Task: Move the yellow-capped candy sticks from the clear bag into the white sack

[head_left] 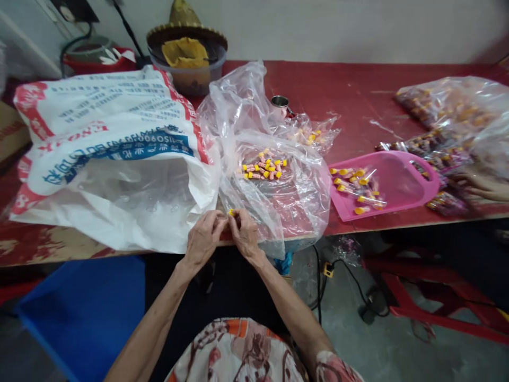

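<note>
Both hands are close together at the table's front edge, fingertips almost meeting. My right hand (245, 233) pinches a small yellow-capped piece (231, 212), of which only the yellow end shows. Closed at the fingertips, my left hand (203, 236) faces it; whatever it grips is hidden. Just beyond the right hand, a clear plastic bag (302, 201) lies spread out with a pile of small pink pieces with yellow caps (264, 167) on it. Left of the hands, a large white printed sack (131, 114) gapes open, with clear plastic inside.
A pink tray (397, 178) holds several yellow-capped pieces in clear wrappers. Another person's hand (487, 185) is by filled bags (449, 106) at right. A metal cup (280, 102), straw hat (185, 24) and tub (191, 74) stand behind. Below are a blue bin (87, 313) and red stool (433, 297).
</note>
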`<move>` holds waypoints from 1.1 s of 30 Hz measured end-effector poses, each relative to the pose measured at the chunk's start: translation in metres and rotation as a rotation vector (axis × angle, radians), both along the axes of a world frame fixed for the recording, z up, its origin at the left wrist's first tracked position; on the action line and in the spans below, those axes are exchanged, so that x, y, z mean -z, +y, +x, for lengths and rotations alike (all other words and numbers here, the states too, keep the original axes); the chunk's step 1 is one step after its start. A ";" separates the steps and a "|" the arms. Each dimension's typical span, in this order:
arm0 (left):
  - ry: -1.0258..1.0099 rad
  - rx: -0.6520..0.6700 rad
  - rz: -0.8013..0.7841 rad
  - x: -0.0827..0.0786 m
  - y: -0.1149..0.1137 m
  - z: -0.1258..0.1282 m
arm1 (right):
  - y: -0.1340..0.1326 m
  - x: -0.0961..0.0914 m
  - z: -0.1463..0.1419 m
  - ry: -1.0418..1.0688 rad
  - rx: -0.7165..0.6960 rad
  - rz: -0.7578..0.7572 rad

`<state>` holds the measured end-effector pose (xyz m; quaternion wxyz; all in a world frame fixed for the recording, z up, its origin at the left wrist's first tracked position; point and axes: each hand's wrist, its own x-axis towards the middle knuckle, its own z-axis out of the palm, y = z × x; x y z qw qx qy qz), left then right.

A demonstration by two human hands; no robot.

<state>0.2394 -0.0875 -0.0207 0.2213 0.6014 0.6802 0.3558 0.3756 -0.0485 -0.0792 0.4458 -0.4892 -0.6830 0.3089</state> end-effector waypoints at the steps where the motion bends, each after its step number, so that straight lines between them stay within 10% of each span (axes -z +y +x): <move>1: -0.107 -0.023 -0.032 -0.002 0.001 -0.003 | 0.000 0.001 0.000 -0.014 -0.002 0.007; 5: -0.356 -0.171 -0.031 -0.007 -0.001 -0.013 | -0.002 0.002 0.001 -0.023 0.000 0.023; 16: 0.393 0.078 0.298 -0.007 -0.003 0.002 | -0.005 0.004 0.001 0.038 0.053 0.048; 33: 0.061 0.050 0.193 0.011 -0.011 0.006 | -0.007 0.001 0.002 0.055 0.075 0.018</move>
